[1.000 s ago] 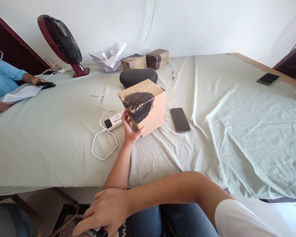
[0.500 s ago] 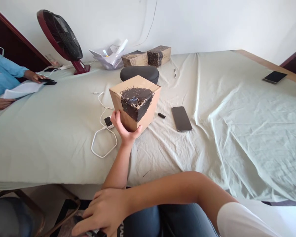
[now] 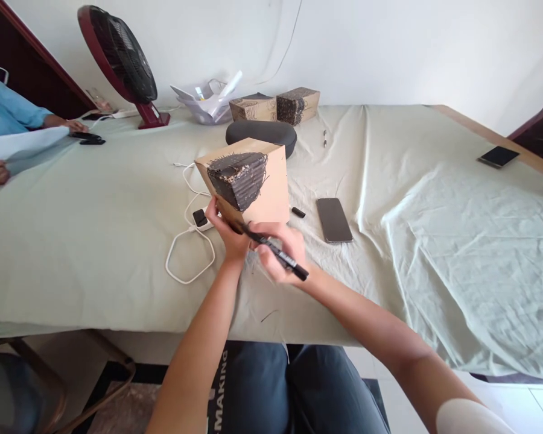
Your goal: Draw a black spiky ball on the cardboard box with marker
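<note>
A cardboard box point(image 3: 271, 187) with a scribbled black patch over one corner is held tilted above the table. My left hand point(image 3: 228, 232) grips it from below at its near lower corner. In my right hand point(image 3: 280, 247) is a black marker point(image 3: 280, 253), its tip end at the box's lower edge, close to my left thumb. Whether the tip touches the cardboard I cannot tell. A black marker cap point(image 3: 297, 212) lies on the cloth right of the box.
A smartphone point(image 3: 333, 220) lies right of the box, a white charging cable point(image 3: 168, 265) left. Behind are a black case point(image 3: 262, 134), two blackened boxes point(image 3: 298, 103), a plastic basket point(image 3: 203, 111) and a fan point(image 3: 117, 54). A person in a blue sleeve point(image 3: 13, 102) sits far left.
My right hand has come up from my lap to the box, bringing the marker. The box has turned in my left hand, showing more of its right face.
</note>
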`<action>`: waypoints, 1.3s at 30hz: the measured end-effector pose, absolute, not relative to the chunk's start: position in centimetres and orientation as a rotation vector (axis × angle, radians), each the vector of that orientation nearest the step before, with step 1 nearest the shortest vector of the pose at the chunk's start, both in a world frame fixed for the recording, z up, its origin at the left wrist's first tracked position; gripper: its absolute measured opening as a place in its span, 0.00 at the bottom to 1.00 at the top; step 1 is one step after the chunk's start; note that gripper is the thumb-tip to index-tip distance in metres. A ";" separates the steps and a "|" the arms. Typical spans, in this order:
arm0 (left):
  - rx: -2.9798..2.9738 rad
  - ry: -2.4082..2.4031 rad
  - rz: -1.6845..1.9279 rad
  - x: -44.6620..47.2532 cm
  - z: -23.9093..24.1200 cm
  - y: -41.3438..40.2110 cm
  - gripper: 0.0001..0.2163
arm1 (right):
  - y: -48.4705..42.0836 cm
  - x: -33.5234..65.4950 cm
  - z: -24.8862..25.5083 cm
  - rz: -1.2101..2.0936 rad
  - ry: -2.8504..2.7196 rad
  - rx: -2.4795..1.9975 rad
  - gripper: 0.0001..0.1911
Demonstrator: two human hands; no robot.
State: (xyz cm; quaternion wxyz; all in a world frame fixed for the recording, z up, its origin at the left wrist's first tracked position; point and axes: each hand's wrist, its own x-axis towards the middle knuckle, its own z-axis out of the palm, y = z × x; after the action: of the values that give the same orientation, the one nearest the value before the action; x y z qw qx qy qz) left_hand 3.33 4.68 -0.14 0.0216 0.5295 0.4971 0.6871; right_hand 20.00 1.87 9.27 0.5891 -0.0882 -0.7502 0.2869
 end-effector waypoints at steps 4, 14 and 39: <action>1.622 1.456 2.272 2.9 -0.2 5.5 0.51 | 5.3 21.6 6.8 0.532 -1.627 -0.348 0.07; 1.735 1.383 2.108 2.6 -1.1 5.7 0.52 | 8.0 22.9 14.9 0.448 -1.417 -0.402 0.11; 1.746 1.253 2.276 1.3 -0.8 6.6 0.47 | 11.5 30.0 4.6 0.730 -1.947 -1.354 0.13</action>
State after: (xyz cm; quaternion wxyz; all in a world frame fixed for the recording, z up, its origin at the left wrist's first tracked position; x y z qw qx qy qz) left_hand 1.30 6.60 -0.84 0.0054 0.5577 0.4003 0.7271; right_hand 30.02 11.48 4.56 0.3244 -0.5161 -0.7422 0.2784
